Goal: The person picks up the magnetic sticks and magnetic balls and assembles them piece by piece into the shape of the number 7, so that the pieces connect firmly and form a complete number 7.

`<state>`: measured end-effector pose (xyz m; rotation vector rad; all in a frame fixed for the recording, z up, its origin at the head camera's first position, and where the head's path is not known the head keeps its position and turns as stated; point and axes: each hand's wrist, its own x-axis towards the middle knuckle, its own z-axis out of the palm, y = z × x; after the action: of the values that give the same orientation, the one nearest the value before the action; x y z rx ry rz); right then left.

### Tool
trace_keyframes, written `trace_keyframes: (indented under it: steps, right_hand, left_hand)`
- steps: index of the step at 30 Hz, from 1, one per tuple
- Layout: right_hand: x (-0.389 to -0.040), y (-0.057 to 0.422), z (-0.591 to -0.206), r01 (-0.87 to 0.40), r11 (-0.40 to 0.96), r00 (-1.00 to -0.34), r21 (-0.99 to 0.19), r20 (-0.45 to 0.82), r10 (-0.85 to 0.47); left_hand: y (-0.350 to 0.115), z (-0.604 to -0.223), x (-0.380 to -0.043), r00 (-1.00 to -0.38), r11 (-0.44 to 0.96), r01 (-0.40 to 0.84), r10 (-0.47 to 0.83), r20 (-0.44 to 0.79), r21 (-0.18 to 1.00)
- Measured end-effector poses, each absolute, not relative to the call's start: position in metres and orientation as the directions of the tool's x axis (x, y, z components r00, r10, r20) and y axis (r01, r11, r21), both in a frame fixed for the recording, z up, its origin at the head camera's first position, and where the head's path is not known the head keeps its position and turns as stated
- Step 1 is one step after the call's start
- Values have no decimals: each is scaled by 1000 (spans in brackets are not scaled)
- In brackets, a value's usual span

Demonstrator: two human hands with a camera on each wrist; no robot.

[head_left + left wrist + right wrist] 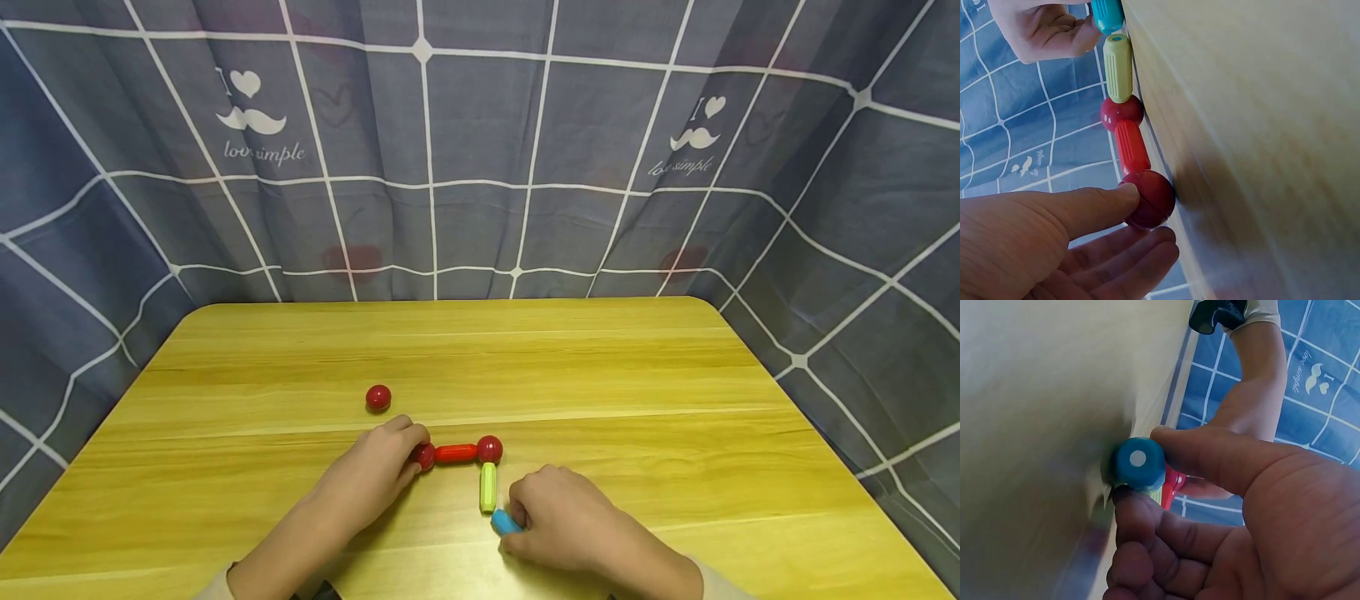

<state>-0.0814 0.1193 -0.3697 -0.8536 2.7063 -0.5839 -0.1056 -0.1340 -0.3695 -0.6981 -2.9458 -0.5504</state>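
Observation:
Thumb and fingers of my left hand (375,467) pinch a red ball (1152,200) at the left end of a joined row. From that ball a ribbed red rod (456,453) runs right to a second red ball (490,449). A yellow-green rod (488,488) extends from the second ball towards me. My right hand (562,512) pinches a blue rod (506,523), tilted close by the near end of the yellow-green one. In the right wrist view, the blue rod's round end (1140,464) faces the camera with a pale dot at its centre.
A loose red ball (378,397) lies on the wooden table (600,367) beyond my left hand. Dark blue curtains (480,117) with white grid lines hang behind the table and along both sides.

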Motion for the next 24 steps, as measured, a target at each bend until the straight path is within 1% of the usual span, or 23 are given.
trace_keyframes:
  steps: [6,16,24]
  right_hand:
    - [-79,117,-371,-513,741,-791,-434,-98,-605]
    - [-78,114,-375,-500,741,-797,-448,-97,-596]
    - [-78,112,-373,-530,717,-760,-453,-122,-639]
  left_hand:
    - [-134,-369,-106,-892,832,451,427,146,323]
    - [-133,-368,-106,-890,829,457,430,154,324]
    - [-133,-369,-106,-893,833,450,424,150,321]
